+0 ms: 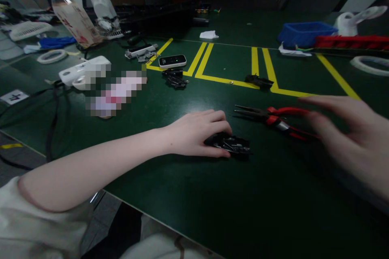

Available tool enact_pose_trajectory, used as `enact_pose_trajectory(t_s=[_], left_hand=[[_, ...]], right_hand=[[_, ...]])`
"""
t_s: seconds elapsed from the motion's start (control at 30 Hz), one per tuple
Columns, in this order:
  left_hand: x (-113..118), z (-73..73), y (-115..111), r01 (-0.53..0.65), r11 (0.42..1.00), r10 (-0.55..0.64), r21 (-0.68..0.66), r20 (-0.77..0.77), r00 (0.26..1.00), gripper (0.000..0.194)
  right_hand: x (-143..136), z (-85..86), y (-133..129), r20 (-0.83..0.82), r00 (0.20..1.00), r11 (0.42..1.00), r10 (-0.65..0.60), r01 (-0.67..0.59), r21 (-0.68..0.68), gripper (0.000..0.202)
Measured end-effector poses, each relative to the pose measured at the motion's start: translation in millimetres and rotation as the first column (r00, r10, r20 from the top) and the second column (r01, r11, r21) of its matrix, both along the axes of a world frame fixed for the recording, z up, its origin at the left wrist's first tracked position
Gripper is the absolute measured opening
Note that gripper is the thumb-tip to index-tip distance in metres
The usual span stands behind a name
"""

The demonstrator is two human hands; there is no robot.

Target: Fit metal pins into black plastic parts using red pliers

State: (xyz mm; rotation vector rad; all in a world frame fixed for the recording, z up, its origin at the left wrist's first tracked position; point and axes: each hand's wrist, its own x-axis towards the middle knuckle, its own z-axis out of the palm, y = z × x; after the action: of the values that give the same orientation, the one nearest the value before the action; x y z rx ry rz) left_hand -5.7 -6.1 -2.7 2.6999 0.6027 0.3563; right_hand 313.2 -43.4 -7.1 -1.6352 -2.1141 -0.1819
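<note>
My left hand (pixel 202 133) is closed around a black plastic part (pixel 232 144) on the green table, fingers over its far side and thumb along the near side. To its right lie needle-nose pliers (pixel 275 119) with red and black handles, jaws pointing left. Beside the handle ends is my right hand (pixel 355 137), blurred, with thumb and forefinger apart and nothing gripped between them. Whether the thumb touches a handle I cannot tell.
Yellow tape lines cross the green table (pixel 188 194). Beyond my hands lie more black parts (pixel 176 79) and a small white-edged device (pixel 172 61). A bottle (pixel 73 16) stands back left; a blue bin (pixel 306 33) and red tray (pixel 352 43) are back right. Cables run at left.
</note>
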Motion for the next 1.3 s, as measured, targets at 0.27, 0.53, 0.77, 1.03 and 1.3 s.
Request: enact_pose_trajectory(t_s=[0.27,0.53,0.77,1.03,1.3], left_hand=[[0,3.8,-2,-0.054,0.987,0.055,-0.148,0.005,0.998,0.037],[-3,3.9,0,-0.059,0.986,0.054,-0.156,-0.034,0.998,0.041],[-5,5.9,-1,-0.075,0.973,0.070,-0.219,-0.028,0.997,0.033],[-4,7.9,-6,-0.126,0.958,0.121,-0.258,-0.036,0.992,0.031],[-4,8.8,-5,-0.115,0.960,0.110,-0.255,-0.033,0.993,0.034]], right_hand=[[5,-20.7,9,0.046,0.998,0.987,-0.043,0.049,-0.150,0.081],[-15,-2.5,-14,-0.162,0.986,0.990,0.030,-0.008,0.139,0.050],[-18,-0.7,-23,-0.113,0.978,0.984,0.174,-0.178,-0.024,0.051],[-13,-4.6,-19,-0.121,0.975,0.979,0.187,-0.195,-0.055,0.062],[-16,-3.7,-19,-0.083,0.971,0.973,0.225,-0.228,-0.025,0.061]])
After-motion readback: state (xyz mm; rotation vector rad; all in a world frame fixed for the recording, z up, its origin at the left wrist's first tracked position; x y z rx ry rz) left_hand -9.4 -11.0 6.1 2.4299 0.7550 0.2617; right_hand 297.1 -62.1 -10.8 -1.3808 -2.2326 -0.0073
